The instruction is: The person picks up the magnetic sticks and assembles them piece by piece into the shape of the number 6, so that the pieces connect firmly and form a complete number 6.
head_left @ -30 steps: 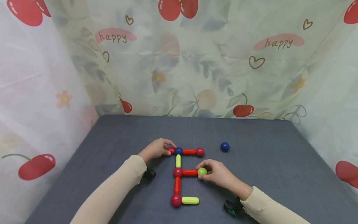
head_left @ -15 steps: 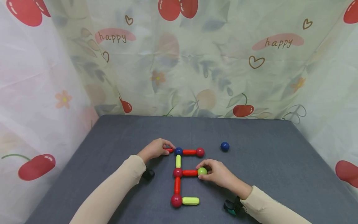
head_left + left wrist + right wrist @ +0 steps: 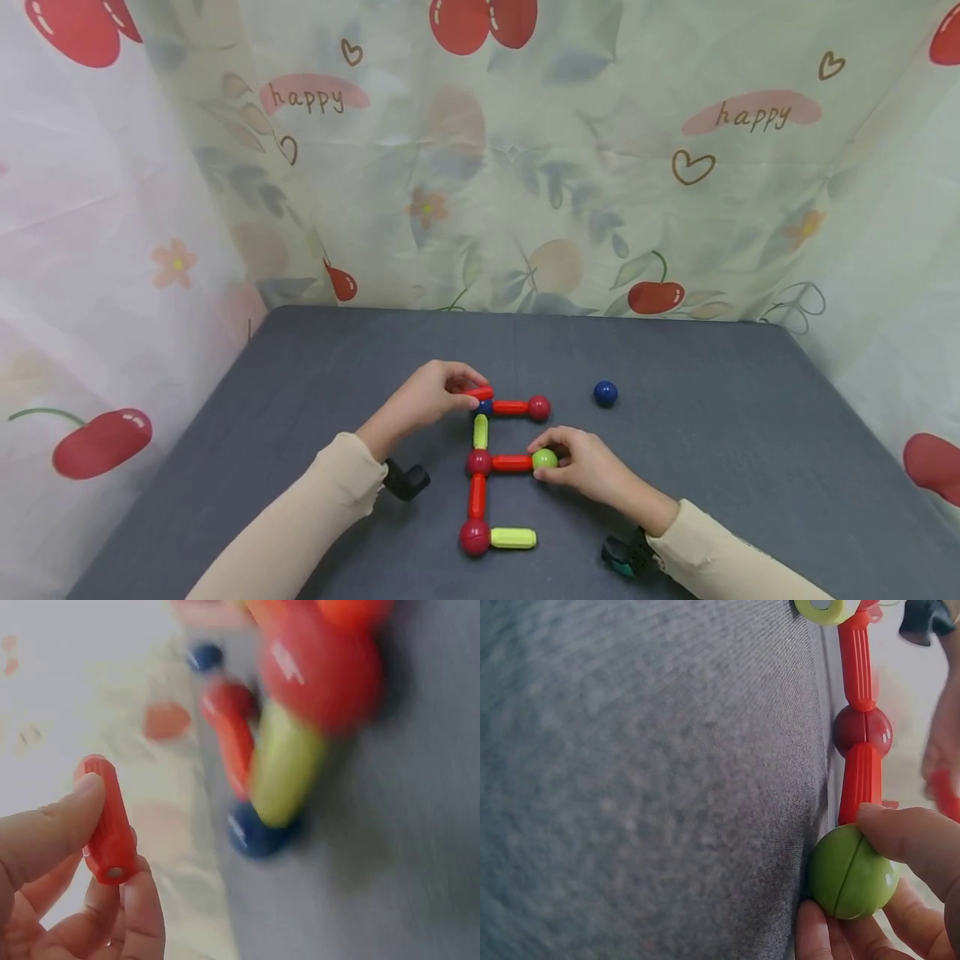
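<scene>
Pinched between thumb and fingers of my left hand (image 3: 438,392) is a short red rod (image 3: 110,825), held up off the table, apart from the other pieces. In the head view it partly covers a blue ball (image 3: 259,829). My right hand (image 3: 585,467) grips a green ball (image 3: 853,871) at the right end of a red rod (image 3: 512,462). That rod meets a middle red ball (image 3: 479,462). A yellow-green rod (image 3: 481,432) runs from there to the blue ball, and another red rod (image 3: 477,497) to a front red ball (image 3: 474,537).
From the blue ball a red rod (image 3: 510,407) reaches right to a red ball (image 3: 538,407). A yellow-green rod (image 3: 513,538) extends right from the front red ball. A separate blue ball (image 3: 605,393) lies at the back right. Patterned cloth (image 3: 510,208) hangs behind the grey table (image 3: 337,342).
The left hand has pulled the red rod off the left of the blue ball, then lifted it up and to the right. The right hand stays at the green ball.
</scene>
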`<state>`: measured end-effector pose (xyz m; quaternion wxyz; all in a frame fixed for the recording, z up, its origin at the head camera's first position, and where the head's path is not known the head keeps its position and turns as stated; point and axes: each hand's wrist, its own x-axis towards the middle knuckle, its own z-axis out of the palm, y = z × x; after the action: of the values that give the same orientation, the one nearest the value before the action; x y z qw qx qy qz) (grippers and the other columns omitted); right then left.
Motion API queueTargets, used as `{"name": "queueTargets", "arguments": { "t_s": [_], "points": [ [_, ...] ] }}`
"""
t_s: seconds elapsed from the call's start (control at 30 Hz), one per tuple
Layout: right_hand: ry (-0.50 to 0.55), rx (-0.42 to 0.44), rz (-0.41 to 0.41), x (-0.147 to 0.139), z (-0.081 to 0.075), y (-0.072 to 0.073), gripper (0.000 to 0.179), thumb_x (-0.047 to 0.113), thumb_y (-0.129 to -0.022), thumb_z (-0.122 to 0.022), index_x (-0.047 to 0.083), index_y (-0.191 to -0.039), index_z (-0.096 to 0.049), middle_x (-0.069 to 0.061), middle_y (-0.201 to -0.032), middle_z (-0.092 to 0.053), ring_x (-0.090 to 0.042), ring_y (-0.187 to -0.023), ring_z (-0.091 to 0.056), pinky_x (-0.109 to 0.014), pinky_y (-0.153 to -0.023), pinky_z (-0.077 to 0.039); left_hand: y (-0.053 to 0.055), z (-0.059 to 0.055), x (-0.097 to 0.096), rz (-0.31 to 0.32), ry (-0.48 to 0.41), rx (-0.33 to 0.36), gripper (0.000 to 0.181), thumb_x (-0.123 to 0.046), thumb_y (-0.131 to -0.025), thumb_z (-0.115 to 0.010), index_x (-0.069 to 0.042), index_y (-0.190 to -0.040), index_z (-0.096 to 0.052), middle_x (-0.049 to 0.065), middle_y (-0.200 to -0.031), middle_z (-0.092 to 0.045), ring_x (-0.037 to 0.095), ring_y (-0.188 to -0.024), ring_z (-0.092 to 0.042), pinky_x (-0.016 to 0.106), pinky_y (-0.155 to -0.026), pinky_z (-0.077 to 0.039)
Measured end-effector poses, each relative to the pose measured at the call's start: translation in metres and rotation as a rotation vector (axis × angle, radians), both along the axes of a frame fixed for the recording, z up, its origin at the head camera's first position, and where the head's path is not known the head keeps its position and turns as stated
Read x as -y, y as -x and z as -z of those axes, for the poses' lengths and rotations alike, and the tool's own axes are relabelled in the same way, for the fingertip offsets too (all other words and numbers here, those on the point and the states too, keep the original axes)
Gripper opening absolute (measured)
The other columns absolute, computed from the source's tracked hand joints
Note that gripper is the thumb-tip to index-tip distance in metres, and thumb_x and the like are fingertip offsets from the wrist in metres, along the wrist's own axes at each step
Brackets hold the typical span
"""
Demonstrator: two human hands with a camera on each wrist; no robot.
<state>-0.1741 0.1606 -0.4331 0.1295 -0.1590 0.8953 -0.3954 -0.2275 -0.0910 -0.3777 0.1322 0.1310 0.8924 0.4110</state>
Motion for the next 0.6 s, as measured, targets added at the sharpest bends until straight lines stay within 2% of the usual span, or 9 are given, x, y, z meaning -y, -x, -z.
{"name": "queueTargets", "arguments": {
  "t_s": [0.1,0.2,0.33,0.6],
  "points": [
    [0.008,-0.01,-0.015,-0.001,0.001,0.0,0.024,0.014,-0.082,-0.078,0.012,-0.104,-0.069,0.0,-0.101,-0.066,-0.012,-0.084,-0.058,-0.023,-0.071,-0.052,-0.018,-0.009,-0.013,0.082,-0.033,-0.006,0.024,-0.013,-0.086,-0.073,-0.02,-0.109,-0.072,-0.002,-0.1,-0.067,0.015,-0.087,-0.059,0.029,-0.077,-0.052],
    [0.008,-0.02,-0.022,-0.002,0.001,0.0,0.024,0.015,-0.082,-0.078,0.01,-0.103,-0.068,-0.001,-0.099,-0.066,-0.012,-0.083,-0.059,-0.024,-0.071,-0.052,-0.033,-0.01,-0.025,0.171,-0.047,0.008,0.023,-0.012,-0.086,-0.074,-0.02,-0.108,-0.073,-0.004,-0.102,-0.067,0.013,-0.087,-0.059,0.028,-0.077,-0.053],
    [-0.004,-0.033,-0.013,-0.002,0.0,0.0,0.024,0.013,-0.08,-0.079,0.01,-0.102,-0.067,-0.001,-0.094,-0.065,-0.012,-0.081,-0.059,-0.026,-0.071,-0.053,-0.048,-0.001,-0.04,0.269,-0.054,0.039,0.023,-0.012,-0.084,-0.075,-0.022,-0.105,-0.074,-0.007,-0.1,-0.069,0.009,-0.087,-0.061,0.025,-0.078,-0.053],
    [0.015,-0.038,-0.025,-0.004,0.0,0.0,0.021,0.01,-0.082,-0.076,0.012,-0.102,-0.069,-0.004,-0.104,-0.067,-0.014,-0.087,-0.06,-0.03,-0.077,-0.056,-0.061,0.022,-0.059,0.413,0.098,0.059,0.022,-0.013,-0.079,-0.08,-0.021,-0.099,-0.075,-0.013,-0.087,-0.068,0.001,-0.076,-0.057,0.016,-0.073,-0.049]
  ]
}}
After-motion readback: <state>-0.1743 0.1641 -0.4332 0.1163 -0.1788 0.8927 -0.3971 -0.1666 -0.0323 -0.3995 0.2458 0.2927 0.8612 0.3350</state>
